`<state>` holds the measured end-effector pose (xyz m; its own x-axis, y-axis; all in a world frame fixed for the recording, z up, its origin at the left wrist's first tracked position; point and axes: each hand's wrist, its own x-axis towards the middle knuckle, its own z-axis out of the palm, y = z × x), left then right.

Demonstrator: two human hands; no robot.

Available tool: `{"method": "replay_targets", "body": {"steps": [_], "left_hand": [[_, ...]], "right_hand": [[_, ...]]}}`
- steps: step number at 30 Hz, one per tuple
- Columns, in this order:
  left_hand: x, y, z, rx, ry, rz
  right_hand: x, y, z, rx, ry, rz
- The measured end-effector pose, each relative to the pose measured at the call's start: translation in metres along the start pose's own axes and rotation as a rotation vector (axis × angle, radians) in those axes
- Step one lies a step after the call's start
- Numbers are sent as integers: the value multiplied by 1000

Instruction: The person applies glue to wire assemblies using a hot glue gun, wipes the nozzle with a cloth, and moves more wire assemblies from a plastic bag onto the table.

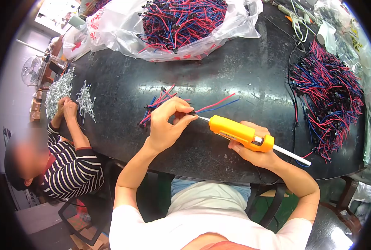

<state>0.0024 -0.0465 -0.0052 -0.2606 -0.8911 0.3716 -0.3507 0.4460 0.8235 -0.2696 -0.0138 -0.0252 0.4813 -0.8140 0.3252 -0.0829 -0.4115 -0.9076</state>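
My left hand pinches a small black connector from which a red and a blue wire stretch to the right. In my right hand is a yellow glue gun, its metal tip touching or very near the connector. A white glue stick sticks out of the gun's back end. Behind my left hand a small bunch of red and blue wires lies on the black table, partly hidden by that hand.
On the dark table stands a plastic bag full of wires. A large wire pile and a black cable lie right. At left a co-worker handles white pieces; a fan is beyond.
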Motion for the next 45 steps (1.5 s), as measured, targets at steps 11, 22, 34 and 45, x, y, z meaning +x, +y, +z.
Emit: {"method": "replay_targets", "body": {"steps": [11, 22, 34, 45], "left_hand": [[-2, -1, 1, 28, -18, 96], [0, 2, 2, 65, -8, 123], [-1, 4, 1, 79, -15, 112], [-4, 3, 1, 46, -20, 77]], "right_hand": [[0, 1, 2, 3, 55, -24], [1, -3, 4, 24, 65, -4], [1, -4, 3, 13, 71, -8], [1, -5, 4, 34, 91, -24]]}}
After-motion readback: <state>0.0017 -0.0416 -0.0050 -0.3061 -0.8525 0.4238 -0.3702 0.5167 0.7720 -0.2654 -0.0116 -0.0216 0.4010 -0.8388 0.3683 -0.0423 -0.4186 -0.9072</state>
